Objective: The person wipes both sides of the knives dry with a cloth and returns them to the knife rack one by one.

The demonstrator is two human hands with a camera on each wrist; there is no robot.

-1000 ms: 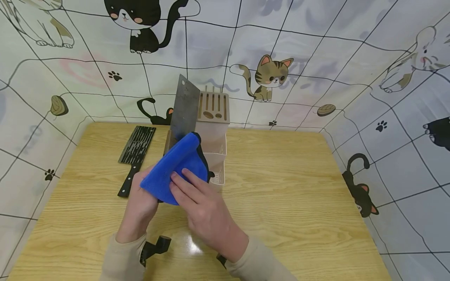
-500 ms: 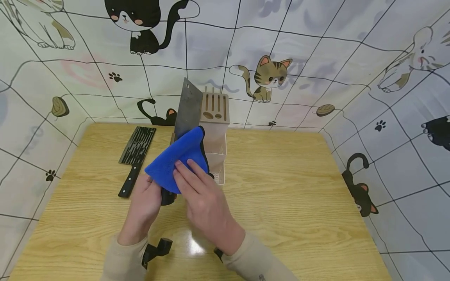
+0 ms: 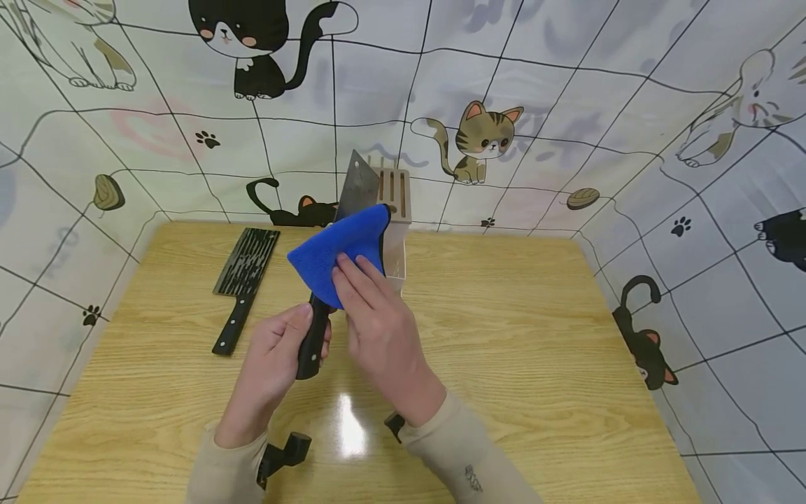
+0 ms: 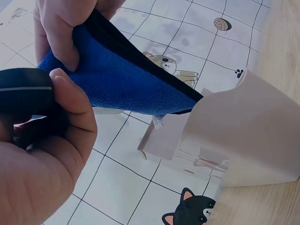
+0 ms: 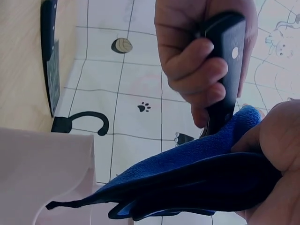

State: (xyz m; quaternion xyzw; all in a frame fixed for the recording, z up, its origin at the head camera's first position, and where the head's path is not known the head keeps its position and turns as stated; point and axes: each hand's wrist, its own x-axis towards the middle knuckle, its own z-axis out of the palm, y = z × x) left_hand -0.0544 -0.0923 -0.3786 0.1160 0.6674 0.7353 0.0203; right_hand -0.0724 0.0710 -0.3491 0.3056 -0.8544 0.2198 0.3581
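My left hand (image 3: 273, 357) grips the black handle of a cleaver (image 3: 360, 183), whose grey blade points up and away over the table. A blue cloth (image 3: 340, 245) with black edging is folded over the lower blade. Straight fingers of my right hand (image 3: 387, 336) lie on top of the cloth and press it to the blade, the thumb on the other side. From the right wrist, the left fingers curl round the riveted handle (image 5: 229, 61), and the cloth (image 5: 178, 154) covers the blade beyond it. In the left wrist view the cloth (image 4: 126, 79) hides most of the blade.
Behind the cloth stands a beige and white slotted knife holder (image 3: 398, 196), partly covered by the blade. A second cleaver (image 3: 242, 280) with a dark patterned blade lies on the wooden table (image 3: 504, 350) at left. A cat-printed sheet backs the table.
Both hands have carried the cleaver and cloth to the right and away from me. The blade has tilted further right, and much more of the black handle shows below the cloth.
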